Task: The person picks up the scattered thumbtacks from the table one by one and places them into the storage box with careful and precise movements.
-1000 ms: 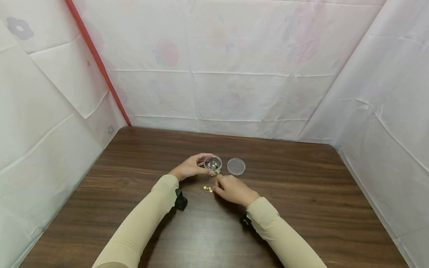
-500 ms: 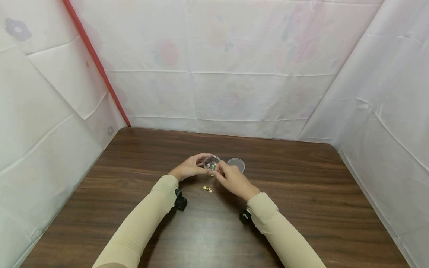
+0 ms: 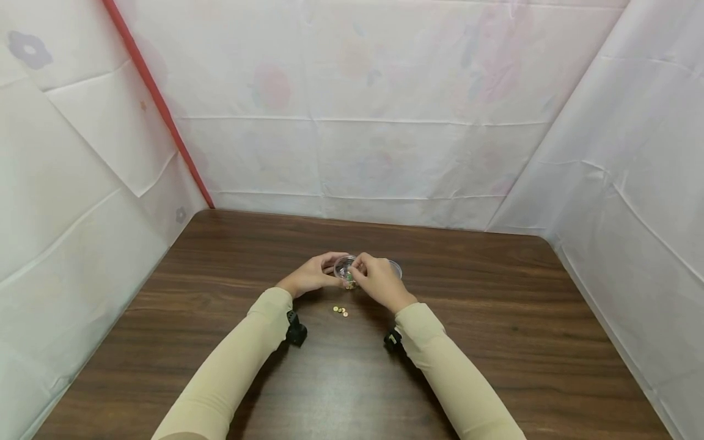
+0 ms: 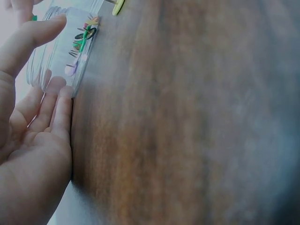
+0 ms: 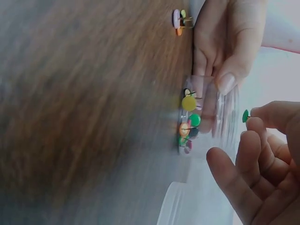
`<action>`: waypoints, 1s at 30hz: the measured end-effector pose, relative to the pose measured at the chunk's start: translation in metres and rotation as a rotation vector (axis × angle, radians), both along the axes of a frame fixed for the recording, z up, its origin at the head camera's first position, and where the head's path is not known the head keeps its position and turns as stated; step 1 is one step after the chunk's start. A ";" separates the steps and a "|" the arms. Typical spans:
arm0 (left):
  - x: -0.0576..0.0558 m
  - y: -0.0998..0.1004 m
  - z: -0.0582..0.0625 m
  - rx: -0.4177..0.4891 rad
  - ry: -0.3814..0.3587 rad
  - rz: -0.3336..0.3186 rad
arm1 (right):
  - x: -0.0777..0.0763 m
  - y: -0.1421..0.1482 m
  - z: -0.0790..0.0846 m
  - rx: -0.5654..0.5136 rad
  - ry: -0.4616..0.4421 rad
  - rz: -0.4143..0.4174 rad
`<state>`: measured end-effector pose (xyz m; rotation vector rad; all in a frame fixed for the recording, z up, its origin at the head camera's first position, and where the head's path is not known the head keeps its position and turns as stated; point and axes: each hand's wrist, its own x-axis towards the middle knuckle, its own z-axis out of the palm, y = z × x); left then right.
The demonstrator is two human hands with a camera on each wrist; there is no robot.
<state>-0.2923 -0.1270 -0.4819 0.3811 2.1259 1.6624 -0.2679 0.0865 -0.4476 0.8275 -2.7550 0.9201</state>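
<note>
My left hand (image 3: 310, 276) grips a clear round plastic jar (image 5: 211, 140) on the table, thumb on one side and fingers on the other. Inside, several thumbtacks (image 4: 84, 40) with flat coloured heads lie at the bottom. Over the jar's open mouth, my right hand (image 3: 379, 284) pinches a green thumbtack (image 5: 245, 116) between thumb and fingertip, its round head pointing toward the jar. A few loose thumbtacks (image 3: 340, 310) lie in front of the jar, and the right wrist view shows this small cluster (image 5: 179, 21) close beside my left hand.
The clear round lid (image 3: 397, 269) lies right of the jar, mostly hidden behind my right hand in the head view. Dark wood table (image 3: 467, 342) surrounds everything. White patterned sheets (image 3: 352, 159) hang along the back and sides.
My right hand has gone from the tabletop beside the loose thumbtacks up and away from me to the jar's mouth, now overlapping the lid. My left hand and the jar have stayed put.
</note>
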 end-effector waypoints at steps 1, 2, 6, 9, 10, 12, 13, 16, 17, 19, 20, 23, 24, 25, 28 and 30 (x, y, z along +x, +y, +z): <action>0.000 0.000 0.000 -0.002 0.000 -0.001 | -0.001 0.000 0.000 0.008 -0.006 -0.002; 0.000 -0.001 0.000 -0.004 0.000 -0.001 | -0.002 -0.001 0.000 0.015 -0.011 -0.004; -0.001 -0.001 -0.001 -0.010 0.003 -0.002 | -0.005 -0.002 0.000 0.031 -0.018 -0.011; -0.001 -0.001 -0.001 -0.016 0.010 -0.003 | -0.006 -0.002 -0.001 0.034 -0.022 -0.013; -0.001 -0.001 -0.001 -0.018 0.009 -0.001 | -0.007 -0.002 -0.001 0.035 -0.027 -0.013; -0.002 -0.001 -0.001 -0.020 0.008 0.001 | -0.007 -0.001 -0.001 0.030 -0.037 -0.015; -0.002 -0.001 -0.002 -0.022 0.007 0.002 | -0.007 -0.001 -0.001 0.027 -0.043 -0.017; -0.002 -0.001 -0.003 -0.022 0.002 0.007 | -0.006 0.002 0.000 0.015 -0.064 -0.031; -0.002 -0.001 -0.003 -0.021 0.002 0.004 | -0.005 0.003 0.001 0.007 -0.068 -0.033; -0.002 -0.001 -0.003 -0.020 0.003 0.000 | -0.003 0.005 0.002 0.000 -0.073 -0.034; -0.002 -0.001 -0.002 -0.019 0.005 -0.002 | -0.002 0.006 0.003 -0.004 -0.073 -0.030; -0.001 -0.001 -0.002 -0.015 0.008 -0.007 | 0.001 0.009 0.004 -0.012 -0.068 -0.014; -0.001 -0.001 -0.001 -0.015 0.009 -0.006 | 0.002 0.009 0.004 -0.009 -0.064 -0.009; -0.001 -0.001 -0.001 -0.014 0.009 -0.006 | 0.003 0.010 0.005 -0.004 -0.055 -0.002; -0.001 0.000 0.000 -0.008 0.011 -0.009 | 0.005 0.011 0.004 0.010 -0.018 0.022; -0.001 0.000 0.000 -0.002 0.010 -0.011 | 0.007 0.011 0.003 0.014 -0.017 0.046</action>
